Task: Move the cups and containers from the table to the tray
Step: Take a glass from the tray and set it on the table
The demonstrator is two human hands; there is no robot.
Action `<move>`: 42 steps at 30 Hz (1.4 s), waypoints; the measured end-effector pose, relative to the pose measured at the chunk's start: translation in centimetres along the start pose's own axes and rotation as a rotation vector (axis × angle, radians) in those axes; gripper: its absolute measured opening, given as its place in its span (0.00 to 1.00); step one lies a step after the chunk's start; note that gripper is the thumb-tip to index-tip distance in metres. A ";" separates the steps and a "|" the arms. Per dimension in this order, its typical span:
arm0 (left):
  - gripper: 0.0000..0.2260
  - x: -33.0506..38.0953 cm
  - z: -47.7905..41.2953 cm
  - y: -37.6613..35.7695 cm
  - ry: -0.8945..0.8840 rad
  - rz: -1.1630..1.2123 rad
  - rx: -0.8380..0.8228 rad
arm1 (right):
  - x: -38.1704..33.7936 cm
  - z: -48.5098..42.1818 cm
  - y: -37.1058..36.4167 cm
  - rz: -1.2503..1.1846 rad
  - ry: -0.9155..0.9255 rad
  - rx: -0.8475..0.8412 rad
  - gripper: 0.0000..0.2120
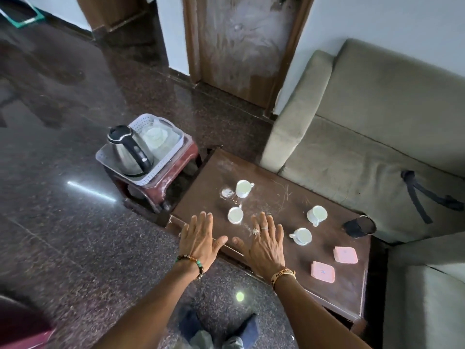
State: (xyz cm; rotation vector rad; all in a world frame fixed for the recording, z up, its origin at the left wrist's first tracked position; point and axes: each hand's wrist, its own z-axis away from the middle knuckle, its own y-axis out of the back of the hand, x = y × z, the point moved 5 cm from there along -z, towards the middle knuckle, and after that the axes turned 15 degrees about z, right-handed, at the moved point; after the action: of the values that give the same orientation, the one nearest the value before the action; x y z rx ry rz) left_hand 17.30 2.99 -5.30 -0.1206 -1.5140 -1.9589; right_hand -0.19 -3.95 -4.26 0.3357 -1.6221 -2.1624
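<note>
- Your left hand (198,241) is flat, palm down, fingers straight and slightly spread. It holds nothing and lies over the near left corner of the table (276,197).
- Your right hand (264,245) is likewise flat and spread, gripping nothing, over the table's near edge. Its thumb is close to the left thumb, not touching.
- I cannot tell whether either hand rests on the wood or hovers above it.
- Four white cups stand upright on the table, none in the tray:
  - far cup (243,188), toward the far left;
  - left cup (235,214), just beyond the gap between your fingertips;
  - right cup (317,215), well to the right;
  - near cup (301,236), just right of your right hand.
- Two pink containers lie flat on the near right part, lids on: far container (345,254) and near container (323,272), near each other but apart.
- The tray (156,170), white and perforated, sits on a red stool (176,162) beside the table's far left end. It carries a kettle (129,149) and a pale item I cannot identify.
- A dark object (359,226) stands at the table's right edge, by the sofa (377,122).
</note>
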 end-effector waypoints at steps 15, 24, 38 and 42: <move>0.37 -11.9 -4.4 8.4 0.165 0.071 0.155 | -13.5 -9.7 4.5 0.097 0.236 0.080 0.43; 0.35 -15.5 -9.2 8.4 0.255 0.088 0.153 | -17.2 -16.6 2.5 0.046 0.356 -0.012 0.46; 0.33 -15.3 -20.3 19.2 0.156 0.039 0.306 | -21.7 -28.2 10.5 0.084 0.413 0.127 0.47; 0.33 -16.3 -22.9 20.1 0.119 0.017 0.276 | -23.3 -30.0 10.0 0.068 0.387 0.105 0.46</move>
State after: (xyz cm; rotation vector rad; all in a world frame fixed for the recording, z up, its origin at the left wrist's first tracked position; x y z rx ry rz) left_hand 48.00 -12.87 -3.31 0.0987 -1.6798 -1.6923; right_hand 35.09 -21.17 -4.69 0.6743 -1.5014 -1.8263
